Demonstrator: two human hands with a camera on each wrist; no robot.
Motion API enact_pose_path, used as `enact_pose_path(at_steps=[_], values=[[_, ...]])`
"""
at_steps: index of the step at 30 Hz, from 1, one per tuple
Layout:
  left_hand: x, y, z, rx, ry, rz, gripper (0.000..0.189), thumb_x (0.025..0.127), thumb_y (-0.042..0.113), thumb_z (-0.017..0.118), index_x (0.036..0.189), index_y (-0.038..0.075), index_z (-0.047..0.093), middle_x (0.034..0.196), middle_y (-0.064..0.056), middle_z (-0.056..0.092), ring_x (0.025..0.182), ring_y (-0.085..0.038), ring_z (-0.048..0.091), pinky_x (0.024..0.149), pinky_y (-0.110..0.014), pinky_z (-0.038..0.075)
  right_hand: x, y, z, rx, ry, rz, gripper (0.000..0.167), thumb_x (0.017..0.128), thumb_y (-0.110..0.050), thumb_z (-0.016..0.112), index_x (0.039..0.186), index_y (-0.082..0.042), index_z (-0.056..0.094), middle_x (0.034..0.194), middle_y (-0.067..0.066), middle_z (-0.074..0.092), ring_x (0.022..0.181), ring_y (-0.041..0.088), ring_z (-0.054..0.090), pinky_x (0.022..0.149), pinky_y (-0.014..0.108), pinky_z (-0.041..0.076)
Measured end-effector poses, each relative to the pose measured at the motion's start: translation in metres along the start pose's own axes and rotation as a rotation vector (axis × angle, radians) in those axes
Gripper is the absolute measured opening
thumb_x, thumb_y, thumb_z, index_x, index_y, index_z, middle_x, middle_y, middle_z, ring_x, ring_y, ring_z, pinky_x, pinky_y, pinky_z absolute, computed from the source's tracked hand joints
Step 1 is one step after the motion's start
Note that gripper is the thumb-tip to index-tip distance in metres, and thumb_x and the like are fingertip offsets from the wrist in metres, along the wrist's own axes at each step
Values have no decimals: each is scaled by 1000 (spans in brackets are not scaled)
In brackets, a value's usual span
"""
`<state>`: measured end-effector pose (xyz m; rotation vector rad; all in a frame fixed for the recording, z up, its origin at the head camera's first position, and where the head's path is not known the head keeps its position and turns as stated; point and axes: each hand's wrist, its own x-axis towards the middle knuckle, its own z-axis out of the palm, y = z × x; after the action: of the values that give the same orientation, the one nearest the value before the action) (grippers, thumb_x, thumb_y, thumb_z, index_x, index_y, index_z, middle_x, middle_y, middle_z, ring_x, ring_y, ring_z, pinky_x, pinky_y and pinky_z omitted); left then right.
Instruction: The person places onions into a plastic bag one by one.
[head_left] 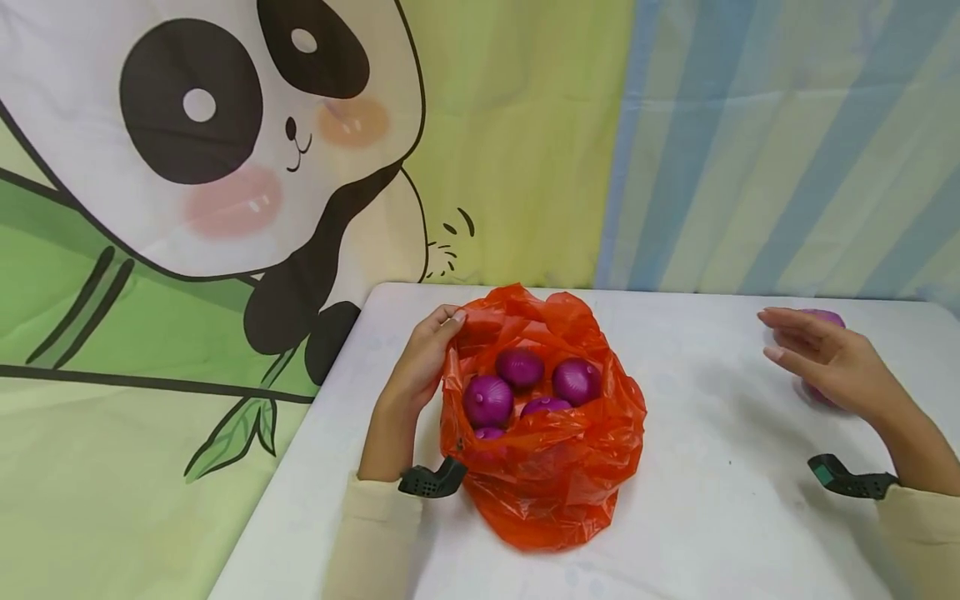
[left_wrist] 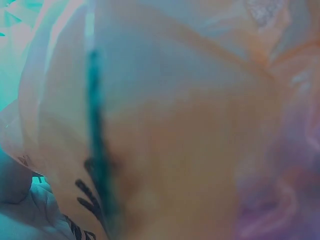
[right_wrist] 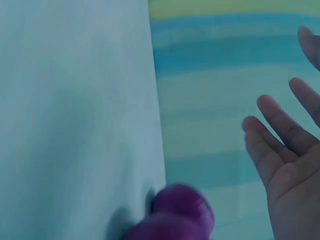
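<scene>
My left hand [head_left: 426,354] pinches the upper left rim of a red plastic bag [head_left: 551,492] that stands on the table with its mouth spread. Several purple onions [head_left: 488,402] lie inside the bag. In the left wrist view the bag's thin plastic [left_wrist: 170,165] fills most of the picture, blurred, and part of the hand [left_wrist: 25,200] shows at the lower left. My right hand [head_left: 836,358] hovers over the table's right side with fingers extended, holding nothing. Close behind it two purple onions [head_left: 825,317] sit on the table, partly hidden by the hand; the right wrist view shows both onions [right_wrist: 184,207].
The white table [head_left: 705,500] ends at a back edge against a hanging cloth [head_left: 525,142] printed with a panda and stripes. A dark strap-like band [head_left: 433,479] sits at my left wrist, and another band [head_left: 851,481] at my right.
</scene>
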<state>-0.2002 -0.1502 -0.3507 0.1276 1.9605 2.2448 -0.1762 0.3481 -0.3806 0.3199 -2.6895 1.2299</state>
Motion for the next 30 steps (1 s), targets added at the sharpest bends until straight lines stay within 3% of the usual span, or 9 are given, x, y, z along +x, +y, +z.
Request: enact_pose_path(at_steps=[6,10,12,14,17,19,21,25,30], values=[[0,-1,1,3,-14,7,22,103,25,48,108,5,52,105,-9,58,94,-22,58,93,-46,48,-17,27,-17,-81,170,154,63,96,-26,63,151,-15,35,155,2,30,143,14,21,95,7,25],[-1,-1,2,9,-12,7,21,103,25,48,107,5,52,105,-9,58,94,-22,58,93,-45,48,-24,38,-23,-116,226,169,65,97,-24,62,153,-15,30,158,4,22,144,9,11,97,5,16],[-1,-1,2,10,-6,6,21,103,25,49,106,5,53,104,-9,58,93,-21,58,91,-44,49,-26,42,-25,-137,227,183,68,97,-25,61,153,-10,27,159,10,19,146,16,9,96,4,14],[-1,-1,2,5,-1,5,20,103,25,49,105,6,53,104,-8,58,93,-21,58,91,-44,48,-29,46,-28,-145,218,213,71,97,-26,61,154,-7,23,159,16,15,145,28,7,103,13,13],[-1,-1,2,0,-2,5,20,103,24,49,105,6,53,104,-9,58,93,-21,58,92,-45,48,-31,52,-31,-170,197,273,77,97,-30,61,154,-5,16,157,25,9,140,47,7,107,41,18],[-1,-1,2,-1,-1,3,20,103,24,49,106,6,54,104,-9,58,93,-21,59,92,-46,48,-33,56,-32,-182,184,303,80,96,-31,61,154,-5,13,156,27,6,138,52,6,101,60,21],[-1,-1,2,2,-1,2,20,103,25,49,107,6,54,105,-9,59,93,-21,59,91,-44,49,-34,60,-34,-200,158,319,82,96,-32,61,154,-5,10,156,29,2,136,55,4,95,70,19],[-1,-1,2,5,1,1,20,103,25,49,107,6,53,106,-9,58,94,-21,59,89,-40,50,-38,69,-34,-211,115,326,88,95,-33,63,154,-5,4,155,29,-6,135,57,-4,93,77,12],[-1,0,2,9,2,0,20,103,25,49,107,6,53,106,-9,58,96,-22,58,90,-40,50,-42,80,-30,-169,106,314,90,94,-31,64,154,-6,1,155,29,-9,136,56,-8,98,74,5]])
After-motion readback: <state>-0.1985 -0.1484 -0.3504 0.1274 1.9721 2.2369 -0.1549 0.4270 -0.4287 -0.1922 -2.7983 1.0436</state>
